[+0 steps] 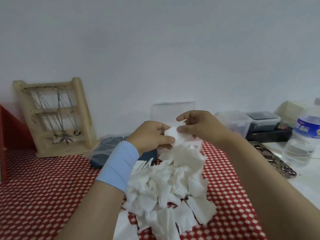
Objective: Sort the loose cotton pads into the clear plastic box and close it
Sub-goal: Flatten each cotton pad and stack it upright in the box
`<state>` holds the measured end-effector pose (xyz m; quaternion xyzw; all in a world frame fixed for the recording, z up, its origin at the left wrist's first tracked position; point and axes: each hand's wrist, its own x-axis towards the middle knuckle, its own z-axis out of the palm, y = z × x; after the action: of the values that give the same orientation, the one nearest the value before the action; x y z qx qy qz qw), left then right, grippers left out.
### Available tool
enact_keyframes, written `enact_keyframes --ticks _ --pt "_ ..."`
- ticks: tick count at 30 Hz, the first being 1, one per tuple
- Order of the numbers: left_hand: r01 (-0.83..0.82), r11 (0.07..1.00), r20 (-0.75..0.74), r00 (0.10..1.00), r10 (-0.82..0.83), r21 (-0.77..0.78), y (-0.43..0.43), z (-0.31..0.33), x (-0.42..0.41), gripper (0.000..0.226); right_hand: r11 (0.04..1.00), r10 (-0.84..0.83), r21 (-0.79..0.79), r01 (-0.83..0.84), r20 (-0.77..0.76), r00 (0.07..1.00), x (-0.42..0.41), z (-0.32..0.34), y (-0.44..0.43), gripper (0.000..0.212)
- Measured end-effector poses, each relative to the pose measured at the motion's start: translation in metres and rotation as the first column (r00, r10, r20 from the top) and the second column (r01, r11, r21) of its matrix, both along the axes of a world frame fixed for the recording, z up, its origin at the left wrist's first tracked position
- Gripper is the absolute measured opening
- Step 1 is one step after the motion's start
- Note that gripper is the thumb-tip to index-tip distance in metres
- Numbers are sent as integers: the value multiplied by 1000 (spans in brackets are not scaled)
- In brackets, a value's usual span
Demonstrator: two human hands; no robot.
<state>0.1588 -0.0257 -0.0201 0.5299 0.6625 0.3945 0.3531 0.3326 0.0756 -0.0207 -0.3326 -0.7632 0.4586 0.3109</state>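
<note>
Left hand (152, 134) and right hand (195, 126) pinch a soft white cotton pad (171, 133)

A pale wooden jewellery stand (52, 116) hung with silver chains stands by the white wall (155, 49), on a red cloth with white dots (43, 187); far right, a clear plastic water bottle with a blue label (304, 141) stands upright; near it, a dark lidded plastic tub (263, 121).

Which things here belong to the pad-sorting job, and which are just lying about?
Job: pad pile, held pad, left hand, right hand, clear box.
Lying about: necklace stand, water bottle, plastic tubs, dark pouch.
</note>
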Motion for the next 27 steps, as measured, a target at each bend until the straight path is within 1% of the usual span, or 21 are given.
enact_keyframes --ticks 2,3,5,7,11,15,16,18,20,21,22,23,25,26,27 --pt "-24 1000 -2 1000 24 21 4 -5 -8 32 997 -16 -80 12 -50 999 -9 -4 3 19" --pt "-33 999 4 999 33 30 5 -6 -12 30 994 -11 -106 7 -44 999 -13 -5 5 16" --pt "-43 998 19 999 42 50 7 -10 -16 29 993 36 -115 -30 45 998 -15 -6 6 11" --pt "-36 998 35 999 34 56 9 -14 -19 29 992 73 -112 -61 102 992 -18 -8 9 13" --pt "-4 999 106 994 -1 46 13 -18 -22 20 995 73 -77 -67 86 994 -23 -9 12 12" --pt "-5 999 142 990 -3 51 16 -22 -25 19 991 54 -125 -52 10 999 -26 -10 11 12" --pt "17 999 149 989 -23 38 16 -23 -25 19 992 40 -116 -41 -5 999 -27 -10 10 11" --pt "47 999 154 987 -47 7 16 -25 -24 17 999 16 -42 -16 -2 1000 -32 -12 6 7" --pt "26 1000 173 985 -27 9 17 -27 -24 16 999 25 20 -25 6 1000 -34 -12 3 4" --pt "1 1000 192 981 -5 21 18 -29 -24 14 999 28 36 -29 13 1000 -34 -11 2 7" --pt "-26 999 206 978 19 29 18 -29 -25 14 998 10 66 -12 37 999 -33 -10 4 11" --pt "-51 998 212 976 44 29 19 -30 -26 14 990 -40 136 27 97 994 -31 -8 6 13" --pt "-99 995 187 978 94 16 19 -31 -28 11 943 -168 327 69 285 944 -20 2 8 13" --pt "-119 993 173 978 115 10 20 -32 -29 7 930 -187 365 39 379 906 -14 8 7 14" --pt "-135 991 177 975 132 3 21 -33 -30 4 939 -161 344 -11 467 869 -8 12 6 14"
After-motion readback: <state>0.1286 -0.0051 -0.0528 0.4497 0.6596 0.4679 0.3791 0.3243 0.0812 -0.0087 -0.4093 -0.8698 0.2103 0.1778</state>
